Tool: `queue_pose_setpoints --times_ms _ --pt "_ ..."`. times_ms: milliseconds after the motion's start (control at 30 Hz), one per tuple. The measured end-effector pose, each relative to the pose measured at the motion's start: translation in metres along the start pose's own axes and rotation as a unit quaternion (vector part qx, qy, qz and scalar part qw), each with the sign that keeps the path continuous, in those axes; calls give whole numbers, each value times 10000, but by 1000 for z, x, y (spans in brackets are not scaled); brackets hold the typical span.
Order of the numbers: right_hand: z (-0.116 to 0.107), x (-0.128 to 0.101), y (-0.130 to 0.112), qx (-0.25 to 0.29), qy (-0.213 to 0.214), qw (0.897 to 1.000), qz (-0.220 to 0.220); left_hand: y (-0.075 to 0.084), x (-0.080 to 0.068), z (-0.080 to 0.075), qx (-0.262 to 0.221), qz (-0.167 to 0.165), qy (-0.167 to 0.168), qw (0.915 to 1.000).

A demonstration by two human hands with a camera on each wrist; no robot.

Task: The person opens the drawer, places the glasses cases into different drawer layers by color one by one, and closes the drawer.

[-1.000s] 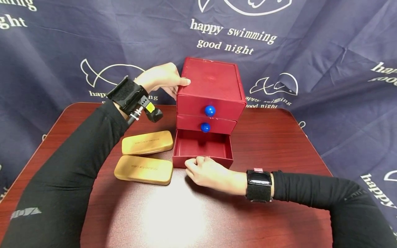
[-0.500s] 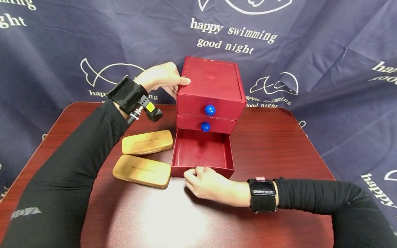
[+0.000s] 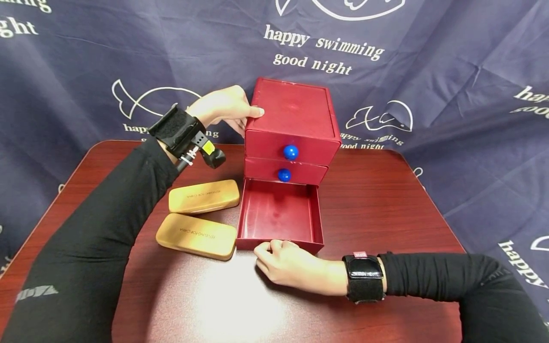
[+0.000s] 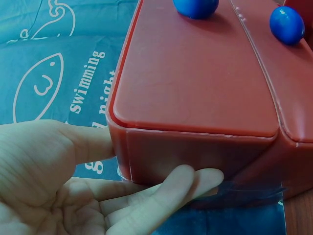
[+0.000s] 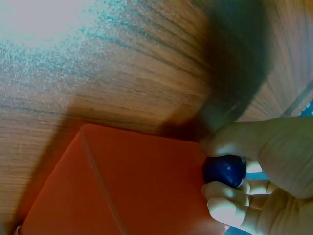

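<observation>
One drawer (image 3: 279, 214) pulled out, bare inside

Two tan glasses cases lie side by side on the left of the dark red wooden table (image 3: 377, 200): far case (image 3: 203, 196), near case (image 3: 196, 236). Navy printed cloth backdrop (image 3: 450, 62) hangs behind.

Smooth, faintly glossy red plastic on the drawer box (image 3: 291, 119); shiny blue knobs (image 3: 290, 152); polished wood-grain table (image 3: 377, 200) (glare near the front); satin golden cases (image 3: 196, 236); creased cloth backdrop (image 3: 450, 62).
</observation>
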State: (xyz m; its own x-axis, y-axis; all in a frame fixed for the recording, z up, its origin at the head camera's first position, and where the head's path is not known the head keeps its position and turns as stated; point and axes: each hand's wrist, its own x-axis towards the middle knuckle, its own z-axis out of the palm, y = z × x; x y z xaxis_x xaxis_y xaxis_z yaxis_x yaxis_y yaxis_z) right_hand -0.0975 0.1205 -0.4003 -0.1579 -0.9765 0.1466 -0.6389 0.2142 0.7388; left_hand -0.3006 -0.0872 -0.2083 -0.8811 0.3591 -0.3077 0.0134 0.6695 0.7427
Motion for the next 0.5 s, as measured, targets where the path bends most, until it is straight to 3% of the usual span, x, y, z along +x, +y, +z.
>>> queue_pose_setpoints --times_ms 500 --pt "-4 -1 4 184 -47 9998 77 1 1 0 -99 -109 -20 9999"
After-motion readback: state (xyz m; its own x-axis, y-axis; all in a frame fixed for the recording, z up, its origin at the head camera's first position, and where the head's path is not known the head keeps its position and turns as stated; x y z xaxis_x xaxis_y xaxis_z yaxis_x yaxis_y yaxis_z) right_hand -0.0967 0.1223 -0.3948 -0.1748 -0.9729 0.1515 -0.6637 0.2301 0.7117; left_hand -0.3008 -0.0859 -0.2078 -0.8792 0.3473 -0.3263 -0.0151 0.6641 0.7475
